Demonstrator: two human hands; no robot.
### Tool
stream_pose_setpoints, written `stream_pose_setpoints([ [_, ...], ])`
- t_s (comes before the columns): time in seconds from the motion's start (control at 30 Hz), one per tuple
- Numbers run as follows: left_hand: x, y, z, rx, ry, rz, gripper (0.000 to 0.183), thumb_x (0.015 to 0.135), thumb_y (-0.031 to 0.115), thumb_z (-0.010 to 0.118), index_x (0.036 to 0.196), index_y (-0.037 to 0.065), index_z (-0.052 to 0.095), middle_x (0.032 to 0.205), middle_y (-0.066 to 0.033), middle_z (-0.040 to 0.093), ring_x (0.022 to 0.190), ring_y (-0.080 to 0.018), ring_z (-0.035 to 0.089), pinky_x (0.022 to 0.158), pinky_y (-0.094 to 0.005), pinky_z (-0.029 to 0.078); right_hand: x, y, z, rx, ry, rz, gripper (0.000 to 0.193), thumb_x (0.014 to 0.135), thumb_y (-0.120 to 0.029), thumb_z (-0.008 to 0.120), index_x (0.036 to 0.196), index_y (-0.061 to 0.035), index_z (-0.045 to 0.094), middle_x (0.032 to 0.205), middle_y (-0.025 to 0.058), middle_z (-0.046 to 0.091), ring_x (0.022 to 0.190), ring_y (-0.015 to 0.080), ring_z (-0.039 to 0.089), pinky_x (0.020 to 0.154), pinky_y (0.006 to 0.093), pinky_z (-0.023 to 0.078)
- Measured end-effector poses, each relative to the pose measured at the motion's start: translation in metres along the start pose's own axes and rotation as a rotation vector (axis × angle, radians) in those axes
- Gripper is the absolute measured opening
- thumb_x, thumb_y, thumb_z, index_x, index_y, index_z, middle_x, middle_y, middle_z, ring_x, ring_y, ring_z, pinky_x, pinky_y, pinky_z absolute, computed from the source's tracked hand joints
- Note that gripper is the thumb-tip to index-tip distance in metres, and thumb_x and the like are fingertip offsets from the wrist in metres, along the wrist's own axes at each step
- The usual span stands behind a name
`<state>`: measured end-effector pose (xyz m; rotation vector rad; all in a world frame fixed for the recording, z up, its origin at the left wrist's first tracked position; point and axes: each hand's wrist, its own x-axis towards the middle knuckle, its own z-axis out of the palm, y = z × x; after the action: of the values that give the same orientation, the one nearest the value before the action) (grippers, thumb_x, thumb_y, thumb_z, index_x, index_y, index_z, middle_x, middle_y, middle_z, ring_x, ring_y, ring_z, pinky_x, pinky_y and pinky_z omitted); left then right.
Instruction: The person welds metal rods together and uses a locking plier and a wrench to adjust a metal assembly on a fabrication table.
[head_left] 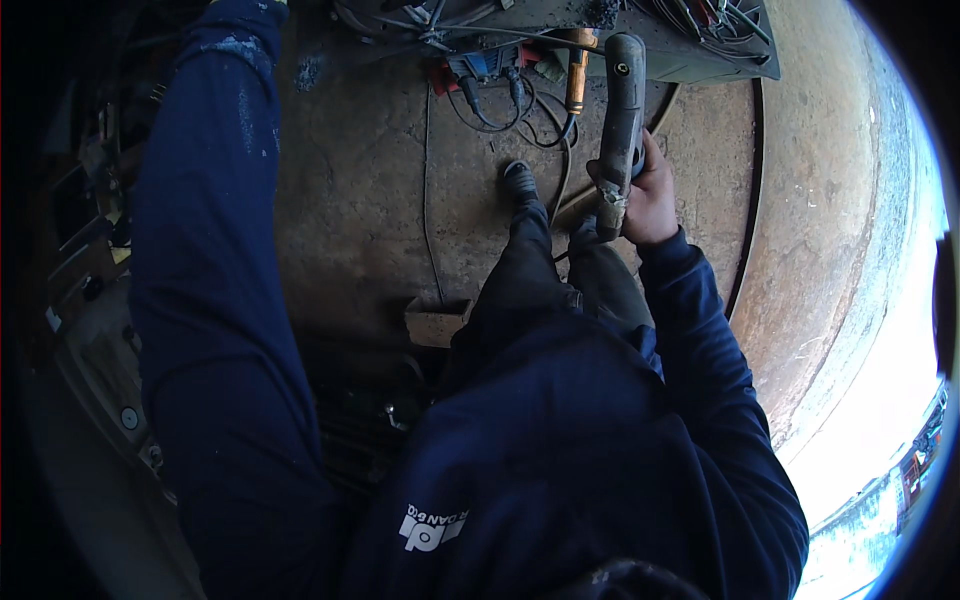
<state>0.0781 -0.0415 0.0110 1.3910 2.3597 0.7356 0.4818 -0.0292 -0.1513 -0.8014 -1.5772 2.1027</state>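
Your right hand (656, 195) curls round a long, worn, grey metal-looking piece (622, 120), low down — slack grip could tip it. Left hand out of view — can't tell.

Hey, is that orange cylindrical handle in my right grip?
No, your right grip holds the dark elongated tool, and the orange cylindrical handle is apart, to that tool's left.

Dull grey-brown along the long, worn, cylindrical tool (620, 120), blotched paler near its lower end. Deep navy on the fabric jacket (560, 430), speckled whitish down its long left sleeve (215, 260), with a blocky white emblem (432, 527). Orange-tan on the slim rod-shaped handle (577, 80); blue and red on the boxy socket unit (485, 65). Pale brown on the small cardboard box (432, 328); patchy brown-grey across the concrete floor (365, 180).
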Motion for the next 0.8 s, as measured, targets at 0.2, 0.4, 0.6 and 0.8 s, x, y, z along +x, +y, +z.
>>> stream_pose_setpoints([
  [0.2,0.002,-0.007,-0.004,0.189,0.031,-0.006,0.067,0.100,0.039,0.056,0.154,0.009,0.028,0.148,-0.0208,0.046,0.137,-0.0337,0.044,0.111,-0.0405,0.038,0.000,-0.003,0.003,-0.004,0.005,-0.001,0.032,0.083,-0.005,0.077,0.110,-0.0043,0.058,0.083,-0.0046,0.057,0.074,0.0040,0.053,0.070,0.0222,0.045],
  [0.4,0.002,-0.006,-0.003,0.232,0.048,-0.007,0.069,0.100,0.040,0.056,0.154,0.009,0.027,0.148,-0.0210,0.045,0.137,-0.0344,0.044,0.111,-0.0409,0.038,-0.002,0.009,-0.003,-0.131,-0.007,0.066,0.032,0.085,-0.002,0.073,0.112,-0.0043,0.056,0.086,-0.0010,0.059,0.066,0.0062,0.056,0.060,0.0232,0.049],
  [0.6,0.001,-0.007,-0.003,0.253,0.062,-0.016,0.070,0.099,0.041,0.056,0.154,0.008,0.027,0.149,-0.0213,0.045,0.137,-0.0351,0.043,0.111,-0.0413,0.038,-0.023,0.014,0.000,0.062,0.105,-0.005,0.042,0.080,-0.005,0.078,0.116,-0.0020,0.056,0.097,0.0007,0.063,0.087,0.0090,0.060,0.081,0.0268,0.050],
  [0.8,0.001,-0.002,-0.005,0.275,0.079,-0.030,0.072,0.099,0.042,0.057,0.154,0.007,0.027,0.149,-0.0216,0.044,0.137,-0.0357,0.043,0.112,-0.0417,0.038,-0.021,0.012,0.001,0.034,0.061,0.021,0.040,0.080,-0.005,0.077,0.115,-0.0017,0.057,0.098,0.0010,0.064,0.088,0.0089,0.060,0.081,0.0268,0.049],
])
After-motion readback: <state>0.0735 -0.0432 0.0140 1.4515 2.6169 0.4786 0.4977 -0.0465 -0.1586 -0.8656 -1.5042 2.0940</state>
